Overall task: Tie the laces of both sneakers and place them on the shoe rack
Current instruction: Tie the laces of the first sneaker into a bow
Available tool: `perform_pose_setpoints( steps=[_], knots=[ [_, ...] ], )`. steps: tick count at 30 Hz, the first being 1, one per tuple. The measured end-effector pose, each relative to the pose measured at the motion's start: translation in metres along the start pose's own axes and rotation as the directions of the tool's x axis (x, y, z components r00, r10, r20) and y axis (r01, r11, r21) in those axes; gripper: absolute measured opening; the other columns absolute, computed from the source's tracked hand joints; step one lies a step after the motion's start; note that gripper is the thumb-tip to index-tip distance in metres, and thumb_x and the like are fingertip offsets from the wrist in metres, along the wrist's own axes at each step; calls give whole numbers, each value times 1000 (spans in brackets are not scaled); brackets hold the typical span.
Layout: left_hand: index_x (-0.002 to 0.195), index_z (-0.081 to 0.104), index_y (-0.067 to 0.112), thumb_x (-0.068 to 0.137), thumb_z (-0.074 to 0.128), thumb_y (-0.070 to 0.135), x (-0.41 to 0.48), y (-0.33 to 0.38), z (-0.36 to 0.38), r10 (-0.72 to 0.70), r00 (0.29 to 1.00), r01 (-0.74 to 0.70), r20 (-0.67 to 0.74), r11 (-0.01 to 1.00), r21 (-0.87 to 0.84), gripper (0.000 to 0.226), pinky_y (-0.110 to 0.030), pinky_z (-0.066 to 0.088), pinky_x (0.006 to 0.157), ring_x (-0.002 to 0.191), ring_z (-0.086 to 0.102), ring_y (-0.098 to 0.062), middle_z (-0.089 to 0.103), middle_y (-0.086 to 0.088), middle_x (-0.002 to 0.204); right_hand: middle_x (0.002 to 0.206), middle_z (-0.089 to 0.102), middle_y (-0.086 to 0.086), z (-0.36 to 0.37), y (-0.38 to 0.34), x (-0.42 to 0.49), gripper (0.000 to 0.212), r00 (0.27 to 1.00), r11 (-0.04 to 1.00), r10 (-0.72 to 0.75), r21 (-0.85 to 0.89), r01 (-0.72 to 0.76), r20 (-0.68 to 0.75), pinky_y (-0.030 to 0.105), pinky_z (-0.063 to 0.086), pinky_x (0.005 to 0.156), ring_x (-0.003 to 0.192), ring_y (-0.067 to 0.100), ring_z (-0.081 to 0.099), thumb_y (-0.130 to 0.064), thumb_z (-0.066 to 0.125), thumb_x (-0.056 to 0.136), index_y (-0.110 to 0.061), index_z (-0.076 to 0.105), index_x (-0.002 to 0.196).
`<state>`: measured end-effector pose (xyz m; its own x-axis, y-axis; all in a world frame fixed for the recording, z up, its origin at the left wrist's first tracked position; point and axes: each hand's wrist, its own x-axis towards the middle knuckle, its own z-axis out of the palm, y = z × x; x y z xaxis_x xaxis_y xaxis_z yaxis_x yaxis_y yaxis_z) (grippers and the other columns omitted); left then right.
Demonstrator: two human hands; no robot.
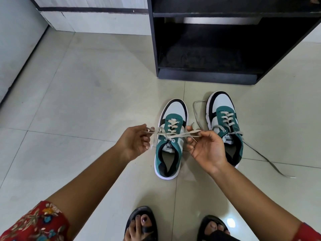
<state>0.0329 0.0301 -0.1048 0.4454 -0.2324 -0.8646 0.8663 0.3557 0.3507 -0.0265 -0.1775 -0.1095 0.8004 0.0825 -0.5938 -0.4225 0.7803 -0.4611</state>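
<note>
Two teal, white and black sneakers stand on the tiled floor, toes pointing away from me. Over the left sneaker [169, 150] both lace ends are pulled sideways and crossed above the tongue. My left hand [134, 142] pinches one beige lace end [151, 130] to the left of the shoe. On the right of that shoe, my right hand [206, 149] holds the other lace end [192, 132]. The right sneaker [224, 117] stands partly behind my right hand, its laces [265, 158] loose and trailing across the floor. The black shoe rack [217, 73] stands just beyond the sneakers.
The rack's bottom shelf [208, 54] is dark and bare; a second shelf [225, 14] sits above it. A white wall with a dark skirting line [90, 9] runs behind and left. My feet in black sandals [141, 223] are at the bottom edge. Beige floor tiles [78, 94] spread to the left.
</note>
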Motion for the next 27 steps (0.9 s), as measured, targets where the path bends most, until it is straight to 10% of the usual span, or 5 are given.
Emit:
perform_pose_setpoints(
  steps=[4,7,11,14,27],
  knots=[
    [66,48,16,90,48,25,1,-6,7,66,989,-64,131,998,-22,26,-15,31,39,38,40,-7,66,5,71,57,59,-2,-2,0,5,25,999,998,41,-45,-39,29,19,37,38,43,12,47,-25,45,82,-20,43,57],
    [63,37,20,93,47,30,8,-6,12,286,958,-268,21,867,420,33,-22,25,44,46,28,-12,42,9,48,43,37,-8,2,-1,7,35,994,847,-113,-524,96,0,19,28,38,35,5,34,-24,45,95,-20,42,60],
    [70,39,11,96,42,31,16,-11,8,644,704,-441,299,67,895,33,-32,29,54,54,40,-20,43,-1,57,46,39,-8,6,-5,5,30,895,-115,-293,-942,317,337,27,28,46,43,6,37,-29,45,96,-21,41,67],
    [81,34,14,96,28,39,18,-14,-4,579,558,-358,594,-477,802,29,-29,32,50,49,44,-26,50,-3,57,52,41,-10,5,-10,6,25,878,-386,-274,-881,273,392,29,27,47,50,14,43,-36,37,97,-20,43,79],
    [82,42,8,92,18,44,22,-12,-17,598,548,-318,585,-498,807,45,-30,33,48,48,50,-37,55,-11,55,64,49,-4,-8,-12,0,21,905,-564,-242,-810,163,351,30,33,51,58,21,46,-38,27,99,-24,31,84]
  ],
)
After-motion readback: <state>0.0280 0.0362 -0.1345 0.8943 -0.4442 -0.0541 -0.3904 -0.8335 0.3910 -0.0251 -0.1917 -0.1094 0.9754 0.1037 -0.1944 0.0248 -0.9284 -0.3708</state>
